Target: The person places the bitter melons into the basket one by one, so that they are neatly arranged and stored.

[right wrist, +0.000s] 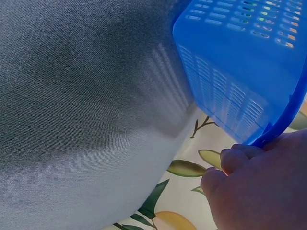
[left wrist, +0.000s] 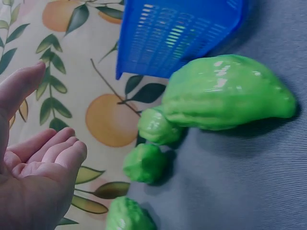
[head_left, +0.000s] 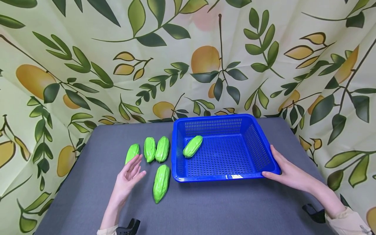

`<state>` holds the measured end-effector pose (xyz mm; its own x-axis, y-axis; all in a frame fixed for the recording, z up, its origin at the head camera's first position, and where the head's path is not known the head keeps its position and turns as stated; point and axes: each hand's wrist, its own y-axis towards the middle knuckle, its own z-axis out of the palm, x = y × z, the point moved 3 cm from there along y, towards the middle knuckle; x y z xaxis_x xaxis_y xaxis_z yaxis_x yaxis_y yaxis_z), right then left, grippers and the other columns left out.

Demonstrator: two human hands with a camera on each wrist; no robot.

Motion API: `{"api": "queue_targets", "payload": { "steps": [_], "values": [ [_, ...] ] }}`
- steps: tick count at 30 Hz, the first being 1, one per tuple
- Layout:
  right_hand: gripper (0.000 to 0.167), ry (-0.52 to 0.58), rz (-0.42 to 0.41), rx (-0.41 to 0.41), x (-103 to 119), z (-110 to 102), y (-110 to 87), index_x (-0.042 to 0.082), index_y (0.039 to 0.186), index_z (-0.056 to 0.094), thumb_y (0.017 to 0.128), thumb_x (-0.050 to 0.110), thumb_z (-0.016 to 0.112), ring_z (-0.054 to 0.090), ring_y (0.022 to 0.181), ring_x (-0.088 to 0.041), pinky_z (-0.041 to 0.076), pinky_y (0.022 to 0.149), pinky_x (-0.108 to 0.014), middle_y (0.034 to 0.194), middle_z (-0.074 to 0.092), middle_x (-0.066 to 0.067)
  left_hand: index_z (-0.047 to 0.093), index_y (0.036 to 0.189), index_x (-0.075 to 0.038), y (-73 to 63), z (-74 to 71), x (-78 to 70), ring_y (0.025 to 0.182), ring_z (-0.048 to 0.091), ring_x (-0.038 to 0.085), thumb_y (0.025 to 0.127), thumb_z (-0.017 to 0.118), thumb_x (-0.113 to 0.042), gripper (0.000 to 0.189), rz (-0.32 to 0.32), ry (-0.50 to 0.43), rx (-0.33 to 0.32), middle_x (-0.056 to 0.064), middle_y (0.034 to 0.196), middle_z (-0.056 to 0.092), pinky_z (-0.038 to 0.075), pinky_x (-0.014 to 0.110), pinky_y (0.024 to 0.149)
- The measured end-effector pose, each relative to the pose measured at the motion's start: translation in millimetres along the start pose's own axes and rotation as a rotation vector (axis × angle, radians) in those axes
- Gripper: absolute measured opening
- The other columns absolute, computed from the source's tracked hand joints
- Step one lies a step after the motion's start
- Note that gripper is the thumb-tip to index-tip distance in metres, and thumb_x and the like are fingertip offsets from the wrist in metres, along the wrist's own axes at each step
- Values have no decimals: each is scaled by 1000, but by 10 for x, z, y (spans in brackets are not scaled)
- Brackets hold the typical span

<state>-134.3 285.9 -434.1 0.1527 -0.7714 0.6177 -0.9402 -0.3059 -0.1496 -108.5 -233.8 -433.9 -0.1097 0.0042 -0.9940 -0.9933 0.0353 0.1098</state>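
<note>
A blue plastic basket (head_left: 223, 178) stands on the grey table with one green bitter melon (head_left: 193, 146) lying inside at its left. My right hand (head_left: 290, 173) grips the basket's front right corner, thumb on the front rim and fingers along the right side. Beside the basket, my left hand (head_left: 128, 176) hovers with nothing in it, palm turned up and inward, fingers loosely bent. Its fingertips overlap the leftmost bitter melon (head_left: 132, 152) in the head view. Two bitter melons (head_left: 149, 149) lie side by side near the basket, and another bitter melon (head_left: 161, 183) lies closer to me.
The grey table (head_left: 220, 209) runs back to a hanging cloth (head_left: 176, 65) printed with leaves and orange fruit, which also encloses both sides. A black strap (head_left: 129, 227) is on the left wrist, another black strap (head_left: 313, 213) on the right.
</note>
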Motion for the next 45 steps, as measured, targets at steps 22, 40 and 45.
{"api": "queue_targets", "payload": {
  "steps": [22,40,45],
  "values": [
    [107,7,-1,7,18,-6,4,7,150,-14,87,40,65,15,134,-60,25,95,-76,153,0,-35,23,142,14,-133,-26,130,122,48,-10,85,59,11,68,-14,-16,-38,-22,129,53,36,14,102],
    [107,-4,3,8,5,0,4,6,150,-14,87,42,65,16,133,-61,25,95,-76,153,1,-35,25,143,12,-298,60,383,123,45,-11,85,62,7,69,-87,-13,-23,-21,131,52,37,11,101],
    [108,1,5,5,-7,-2,6,7,150,-14,87,42,65,15,134,-60,25,95,-76,153,0,-35,25,142,13,-335,53,428,123,45,-11,85,61,8,68,-91,-23,-26,-22,130,53,37,10,100]
  ]
}}
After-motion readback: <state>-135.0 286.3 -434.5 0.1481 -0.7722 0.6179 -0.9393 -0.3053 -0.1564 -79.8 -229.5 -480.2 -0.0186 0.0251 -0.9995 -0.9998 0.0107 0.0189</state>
